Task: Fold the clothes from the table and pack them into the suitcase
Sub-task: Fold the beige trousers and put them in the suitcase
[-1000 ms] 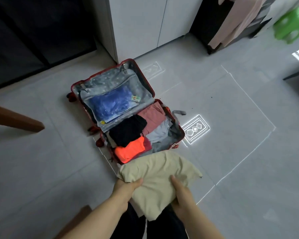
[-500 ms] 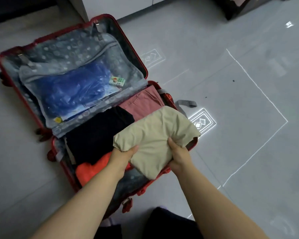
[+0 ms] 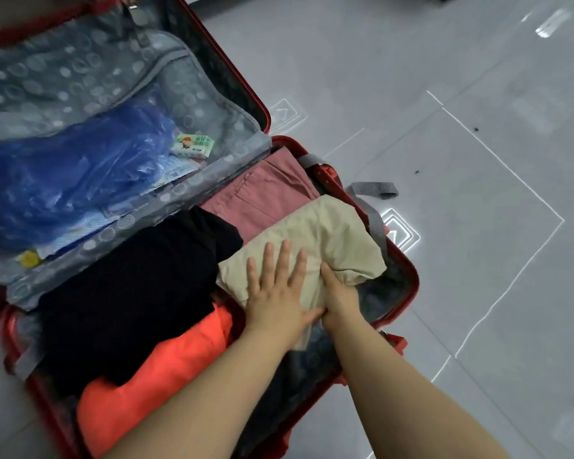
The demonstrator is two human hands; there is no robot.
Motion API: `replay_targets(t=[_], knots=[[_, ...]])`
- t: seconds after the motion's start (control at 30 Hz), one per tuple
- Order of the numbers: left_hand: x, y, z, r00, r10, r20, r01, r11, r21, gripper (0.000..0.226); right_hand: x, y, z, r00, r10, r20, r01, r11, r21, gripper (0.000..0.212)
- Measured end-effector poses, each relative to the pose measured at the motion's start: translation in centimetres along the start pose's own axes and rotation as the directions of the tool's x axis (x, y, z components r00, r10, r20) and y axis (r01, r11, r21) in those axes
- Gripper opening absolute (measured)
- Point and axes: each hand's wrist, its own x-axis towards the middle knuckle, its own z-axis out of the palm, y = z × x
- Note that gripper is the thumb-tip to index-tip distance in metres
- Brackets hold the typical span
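A red suitcase (image 3: 409, 293) lies open on the grey floor. In its near half, a folded beige garment (image 3: 332, 233) lies on the right side, over a pink garment (image 3: 265, 190) and beside a black garment (image 3: 140, 276) and an orange one (image 3: 153, 376). My left hand (image 3: 275, 293) presses flat on top of the beige garment with straight fingers. My right hand (image 3: 338, 296) grips the garment's near right edge, thumb on top and fingers tucked under the cloth.
The suitcase lid (image 3: 265, 117) lies open at the far left, its mesh pocket holding a blue bag (image 3: 73, 180) and a small green packet (image 3: 193, 145). A grey strap (image 3: 373, 190) hangs over the right rim. Grey tiled floor (image 3: 478, 260) extends to the right.
The beige garment has gone down into the right side of the suitcase. My left hand let go of its edge and now presses flat on top. The view has moved closer.
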Motion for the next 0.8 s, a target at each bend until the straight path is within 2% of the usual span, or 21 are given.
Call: replay_targets(t=[0.1, 0.13, 0.17, 0.2, 0.23, 0.27, 0.3, 0.33, 0.37, 0.43, 0.47, 0.63, 0.8], knots=[[1.3, -2.3, 0.3, 0.973, -0.051, 0.227, 0.024, 0.992, 0.121, 0.119, -0.1, -1.7, -0.7, 0.952, -0.233, -0.199, 0.214, 0.97, -0.112, 0.07], [1.6, -2.9, 0.2, 0.963, -0.044, 0.265, 0.007, 0.99, 0.141, 0.122, -0.1, -2.3, -1.0, 0.914, -0.333, -0.233, 0.284, 0.933, -0.22, 0.074], [1.8, -3.3, 0.2, 0.955, -0.037, 0.295, -0.006, 0.99, 0.143, 0.124, -0.1, -2.9, -1.2, 0.853, -0.471, -0.226, 0.368, 0.848, -0.38, 0.075], [2.0, -3.5, 0.3, 0.945, -0.033, 0.324, -0.009, 0.992, 0.128, 0.124, -0.2, -3.3, -1.2, 0.767, -0.622, -0.16, 0.442, 0.692, -0.57, 0.073], [2.1, -3.6, 0.3, 0.934, -0.033, 0.355, -0.007, 0.994, 0.111, 0.124, -0.4, -3.6, -1.0, 0.683, -0.731, -0.011, 0.492, 0.472, -0.732, 0.069], [2.2, -3.6, 0.3, 0.92, -0.035, 0.391, -0.006, 0.995, 0.102, 0.124, -0.5, -3.5, -0.7, 0.624, -0.759, 0.188, 0.529, 0.233, -0.816, 0.066], [2.3, -3.5, 0.3, 0.909, -0.032, 0.415, -0.006, 0.996, 0.09, 0.124, -0.2, -3.0, -0.4, 0.588, -0.709, 0.389, 0.569, 0.022, -0.822, 0.065], [2.4, -3.5, 0.5, 0.904, -0.029, 0.426, -0.006, 0.997, 0.081, 0.124, 0.3, -2.7, 0.0, 0.587, -0.608, 0.535, 0.591, -0.13, -0.796, 0.067], [2.5, -3.4, 0.6, 0.902, -0.029, 0.432, -0.005, 0.997, 0.078, 0.124, 1.0, -2.4, 0.2, 0.628, -0.494, 0.601, 0.586, -0.207, -0.783, 0.069], [2.6, -3.3, 0.8, 0.89, -0.025, 0.456, -0.013, 0.997, 0.08, 0.126, 2.6, -2.5, 0.4, 0.739, -0.327, 0.588, 0.538, -0.239, -0.809, 0.08], [2.7, -3.3, 1.0, 0.883, -0.027, 0.469, -0.017, 0.996, 0.089, 0.127, 3.4, -2.6, 0.5, 0.769, -0.275, 0.576, 0.521, -0.252, -0.816, 0.084], [2.9, -3.1, 1.8, 0.882, -0.029, 0.47, -0.028, 0.993, 0.114, 0.13, 5.5, -2.6, 0.8, 0.803, -0.164, 0.573, 0.492, -0.36, -0.793, 0.091], [2.9, -3.2, 2.0, 0.887, -0.033, 0.46, -0.034, 0.99, 0.136, 0.13, 5.8, -2.9, 1.0, 0.827, -0.119, 0.55, 0.466, -0.402, -0.788, 0.089]])
